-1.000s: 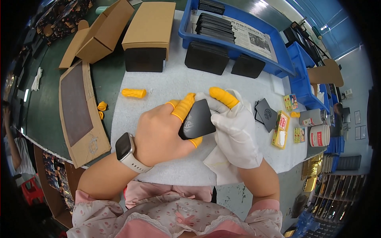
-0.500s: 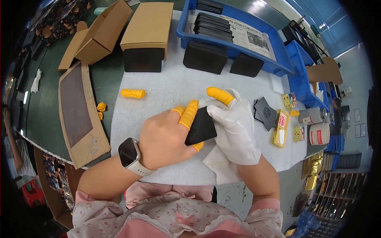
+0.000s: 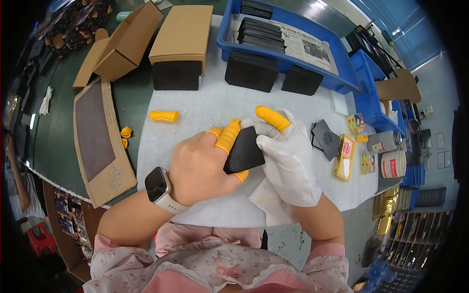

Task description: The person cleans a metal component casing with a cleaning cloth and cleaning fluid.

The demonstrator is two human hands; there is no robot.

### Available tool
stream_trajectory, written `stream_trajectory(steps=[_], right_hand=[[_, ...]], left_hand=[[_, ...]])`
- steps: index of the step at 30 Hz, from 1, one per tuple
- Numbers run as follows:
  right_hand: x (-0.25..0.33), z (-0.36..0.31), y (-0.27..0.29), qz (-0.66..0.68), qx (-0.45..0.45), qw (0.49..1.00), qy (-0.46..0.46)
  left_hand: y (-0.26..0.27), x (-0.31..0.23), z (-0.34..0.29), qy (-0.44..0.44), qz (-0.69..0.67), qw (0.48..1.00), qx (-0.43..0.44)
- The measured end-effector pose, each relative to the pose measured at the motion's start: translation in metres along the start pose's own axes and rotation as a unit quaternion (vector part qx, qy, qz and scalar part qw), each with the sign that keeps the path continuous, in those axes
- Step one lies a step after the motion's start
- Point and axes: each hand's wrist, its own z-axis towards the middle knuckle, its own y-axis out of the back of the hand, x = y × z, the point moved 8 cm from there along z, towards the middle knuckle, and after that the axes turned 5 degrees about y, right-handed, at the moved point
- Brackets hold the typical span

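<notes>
Blue tray (image 3: 342, 84): beyond the right hand (image 3: 288, 161); held two black stacks (image 3: 261, 36) and newspaper (image 3: 293, 39).
Card (image 3: 244, 150): was between the right hand and left hand (image 3: 195, 163), both clamped on it.
Desk (image 3: 63, 97): was green, with white cloth (image 3: 195, 107) under both hands.
Room: red stool (image 3: 40, 237) stood left of the left hand, shelves (image 3: 415, 239) right of the right.
Jars (image 3: 393, 165): two stood right of the right hand.

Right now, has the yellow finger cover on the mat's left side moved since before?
No, neither way: the yellow finger cover lies in the same spot on the white mat.
</notes>
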Motion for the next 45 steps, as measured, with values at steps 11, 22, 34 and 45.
stream_trajectory(steps=[11, 22, 34, 45], right_hand=[[-0.007, 0.002, -0.007, 0.089, 0.093, 0.992, -0.019], [-0.003, -0.001, -0.014, 0.139, 0.127, 0.981, -0.053], [-0.009, 0.001, -0.002, 0.074, 0.047, 0.995, -0.049], [-0.009, 0.003, 0.011, -0.007, -0.034, 0.998, -0.05]], left_hand=[[0.011, 0.011, 0.009, 0.027, -0.042, 0.998, -0.029], [0.015, 0.015, 0.013, 0.053, -0.054, 0.997, -0.02], [0.016, -0.001, 0.004, 0.006, -0.038, 0.999, -0.031], [0.007, -0.011, -0.003, -0.041, -0.008, 0.999, -0.019]])
